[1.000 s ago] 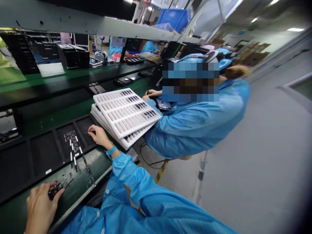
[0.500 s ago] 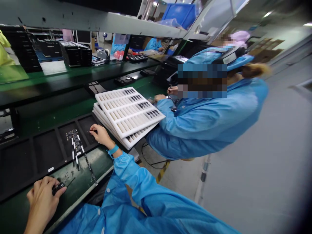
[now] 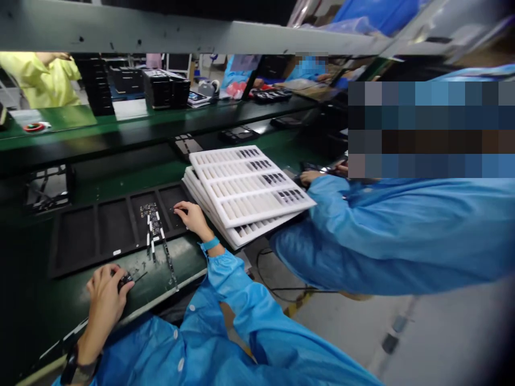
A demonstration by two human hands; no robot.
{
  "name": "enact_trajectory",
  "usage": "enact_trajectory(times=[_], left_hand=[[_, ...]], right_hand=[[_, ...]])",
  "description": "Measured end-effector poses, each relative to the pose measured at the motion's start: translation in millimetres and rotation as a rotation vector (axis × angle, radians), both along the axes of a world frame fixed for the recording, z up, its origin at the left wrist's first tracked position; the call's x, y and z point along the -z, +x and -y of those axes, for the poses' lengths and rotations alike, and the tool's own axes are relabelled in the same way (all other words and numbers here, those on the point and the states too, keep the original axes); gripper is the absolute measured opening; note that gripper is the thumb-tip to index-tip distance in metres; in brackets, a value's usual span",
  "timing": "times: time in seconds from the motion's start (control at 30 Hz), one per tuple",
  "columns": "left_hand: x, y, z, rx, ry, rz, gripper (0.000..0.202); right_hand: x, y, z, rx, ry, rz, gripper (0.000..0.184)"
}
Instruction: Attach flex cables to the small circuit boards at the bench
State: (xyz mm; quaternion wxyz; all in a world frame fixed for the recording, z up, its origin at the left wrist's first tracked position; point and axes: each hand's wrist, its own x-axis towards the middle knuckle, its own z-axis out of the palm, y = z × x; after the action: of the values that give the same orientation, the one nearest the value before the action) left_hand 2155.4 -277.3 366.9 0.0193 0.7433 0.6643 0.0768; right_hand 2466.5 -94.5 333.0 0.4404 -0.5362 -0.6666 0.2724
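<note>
My left hand (image 3: 105,296) rests on the green bench top, its fingers pinched round a small black part (image 3: 125,279). My right hand (image 3: 192,217) reaches into the rightmost pocket of a long black tray (image 3: 80,236), fingertips closed on something small and dark that I cannot make out. One pocket to the left lies a small circuit board (image 3: 149,210) with white-tipped strips (image 3: 154,236) trailing over the tray's edge onto the bench. A blue wristband (image 3: 210,244) circles my right wrist.
A stack of white slotted trays (image 3: 245,187) sits just right of my right hand. A co-worker in a blue coat (image 3: 394,230) leans over the bench on the right. Black boxes (image 3: 164,88) stand on the far bench, under a grey shelf (image 3: 161,32).
The view has swung left, so bench and trays shifted right in the picture. Both my hands stay where they were on the bench. The co-worker has leaned further in.
</note>
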Motion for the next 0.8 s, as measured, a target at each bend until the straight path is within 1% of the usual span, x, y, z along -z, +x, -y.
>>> enact_trajectory(times=[0.1,0.17,0.3,0.47,0.6,0.8], left_hand=[[-4.7,5,4,-0.027,-0.008,0.053,0.011],[-7.0,7,6,-0.014,-0.006,0.099,0.010],[-7.6,10,10,0.094,-0.029,0.214,0.011],[-7.8,21,11,0.188,-0.107,0.278,0.012],[-12.2,28,8,0.189,-0.142,0.292,0.014],[-17.5,30,7,0.178,-0.153,0.237,0.015]], right_hand=[[3.1,0,3,-0.029,-0.016,-0.027,0.010],[6.6,1,5,-0.031,-0.027,-0.048,0.010],[15.0,6,8,-0.031,-0.018,-0.055,0.009],[19.1,11,11,-0.030,0.018,-0.039,0.008],[18.4,12,14,-0.027,0.014,-0.036,0.007],[14.6,11,16,-0.011,0.015,-0.049,0.008]])
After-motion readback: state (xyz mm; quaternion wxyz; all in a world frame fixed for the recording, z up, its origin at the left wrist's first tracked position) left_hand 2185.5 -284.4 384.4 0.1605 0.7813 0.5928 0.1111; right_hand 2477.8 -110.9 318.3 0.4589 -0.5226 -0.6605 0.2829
